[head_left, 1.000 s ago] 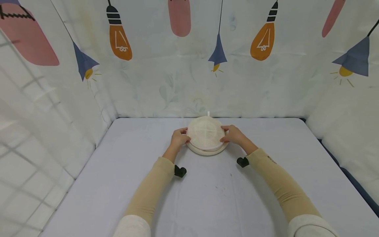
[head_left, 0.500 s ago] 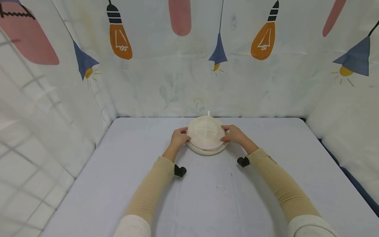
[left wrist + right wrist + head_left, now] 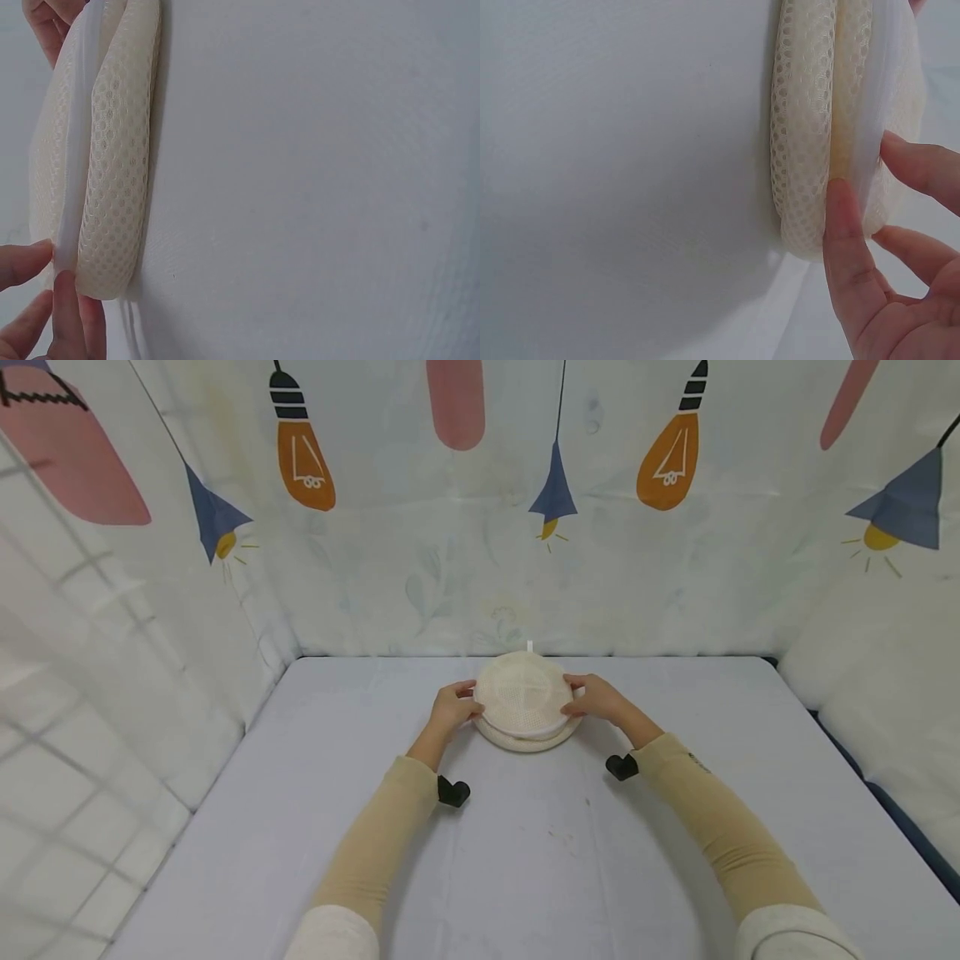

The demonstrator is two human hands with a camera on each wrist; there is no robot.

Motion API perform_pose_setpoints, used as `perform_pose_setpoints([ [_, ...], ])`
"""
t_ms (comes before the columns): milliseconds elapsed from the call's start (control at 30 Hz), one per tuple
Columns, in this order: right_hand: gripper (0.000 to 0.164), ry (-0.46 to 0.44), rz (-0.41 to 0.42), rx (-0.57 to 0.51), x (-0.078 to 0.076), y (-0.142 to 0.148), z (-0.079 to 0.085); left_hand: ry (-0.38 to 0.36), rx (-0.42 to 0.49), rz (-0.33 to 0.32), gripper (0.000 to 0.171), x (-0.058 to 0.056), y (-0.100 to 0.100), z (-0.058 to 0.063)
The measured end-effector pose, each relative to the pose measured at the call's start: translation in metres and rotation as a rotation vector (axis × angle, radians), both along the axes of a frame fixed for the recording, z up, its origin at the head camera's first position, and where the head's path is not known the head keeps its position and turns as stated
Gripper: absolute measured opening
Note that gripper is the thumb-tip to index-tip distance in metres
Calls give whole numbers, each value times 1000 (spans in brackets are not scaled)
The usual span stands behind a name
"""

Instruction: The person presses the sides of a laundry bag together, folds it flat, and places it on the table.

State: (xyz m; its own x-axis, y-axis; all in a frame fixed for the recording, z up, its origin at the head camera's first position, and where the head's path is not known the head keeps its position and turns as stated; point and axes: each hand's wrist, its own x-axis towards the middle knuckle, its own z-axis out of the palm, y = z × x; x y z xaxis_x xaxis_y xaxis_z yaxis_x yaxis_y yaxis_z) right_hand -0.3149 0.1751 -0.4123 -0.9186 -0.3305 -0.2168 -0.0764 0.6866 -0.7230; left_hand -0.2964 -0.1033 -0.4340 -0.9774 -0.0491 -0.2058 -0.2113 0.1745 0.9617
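Between left hand (image 3: 452, 707) and right hand (image 3: 597, 699), both pinching its white edge (image 3: 73, 165), the mesh bag (image 3: 523, 693) could buckle if squeezed unevenly.

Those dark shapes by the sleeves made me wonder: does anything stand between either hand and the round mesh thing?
Nothing visible does. The left hand and right hand hold opposite sides of the round mesh thing. The left dark shape and right dark shape sit back near the wrists, out of the way.
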Motion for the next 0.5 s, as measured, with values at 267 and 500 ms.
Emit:
perform_pose_setpoints([
  [267,81,43,7,65,1,0,4,14,-43,-23,63,-1,-1,4],
  [500,75,109,25,122,2,0,5,43,-146,-50,62,0,-2,6],
])
